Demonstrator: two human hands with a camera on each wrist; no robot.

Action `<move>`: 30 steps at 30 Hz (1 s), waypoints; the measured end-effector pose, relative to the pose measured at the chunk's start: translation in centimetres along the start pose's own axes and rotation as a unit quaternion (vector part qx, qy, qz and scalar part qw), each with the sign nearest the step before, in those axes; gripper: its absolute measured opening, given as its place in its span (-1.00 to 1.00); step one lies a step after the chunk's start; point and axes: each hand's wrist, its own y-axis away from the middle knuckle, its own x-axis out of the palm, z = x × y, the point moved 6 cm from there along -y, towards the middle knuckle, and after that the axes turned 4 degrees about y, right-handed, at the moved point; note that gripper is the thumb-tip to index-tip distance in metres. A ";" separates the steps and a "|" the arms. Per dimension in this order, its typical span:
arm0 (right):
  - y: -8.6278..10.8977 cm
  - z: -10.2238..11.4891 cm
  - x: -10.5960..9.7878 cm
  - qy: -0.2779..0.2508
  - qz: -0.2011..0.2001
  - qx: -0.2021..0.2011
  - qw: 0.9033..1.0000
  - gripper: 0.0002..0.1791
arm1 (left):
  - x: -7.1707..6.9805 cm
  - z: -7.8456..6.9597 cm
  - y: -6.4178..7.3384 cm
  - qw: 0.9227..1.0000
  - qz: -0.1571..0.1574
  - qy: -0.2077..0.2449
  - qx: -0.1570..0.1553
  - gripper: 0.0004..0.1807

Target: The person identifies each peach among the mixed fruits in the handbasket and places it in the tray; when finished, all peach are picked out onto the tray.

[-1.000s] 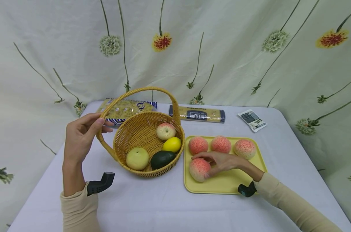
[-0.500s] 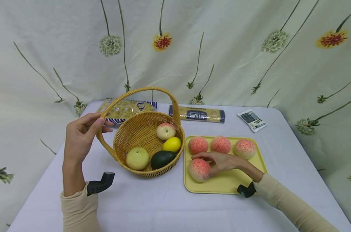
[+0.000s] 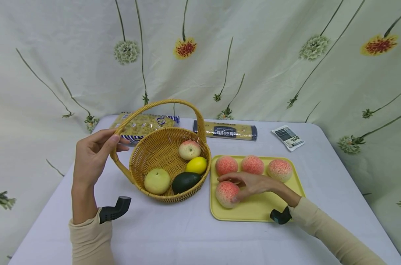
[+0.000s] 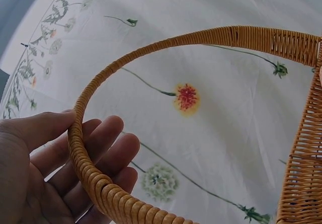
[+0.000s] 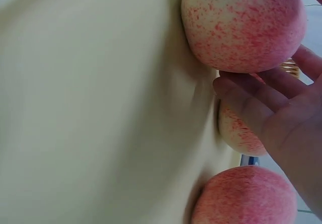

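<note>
My left hand [image 3: 92,158] holds the left side of the tall handle [image 4: 141,51] of a wicker basket [image 3: 155,152], thumb on one side and fingers on the other. Inside the basket are a pale green round fruit [image 3: 157,181], a dark green avocado [image 3: 185,182], a lemon [image 3: 197,165] and a pink-and-white peach [image 3: 189,150]. On a yellow tray [image 3: 253,211], my right hand [image 3: 253,184] grips the front-left peach [image 3: 226,194] between thumb and fingers. In the right wrist view, fingers curve behind this peach [image 5: 241,22], which sits at the tray surface.
Along the back of the tray sit three more peaches, including one at the right [image 3: 280,170]. Behind the basket lie a pasta bag [image 3: 144,124] and a spaghetti pack [image 3: 228,131]. A small white packet [image 3: 288,137] rests at the back right. A floral curtain [image 3: 253,55] hangs behind the table.
Around the front-left peach, the right hand's fingers and thumb have shifted very slightly. That peach keeps nearly the same spot on the tray. The left hand and basket have stayed still.
</note>
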 end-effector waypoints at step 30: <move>-7.4 10.2 -6.7 0.271 -0.028 -0.029 0.962 -0.24 | -0.1 0.1 0.0 0.999 0.008 0.029 0.011 -0.78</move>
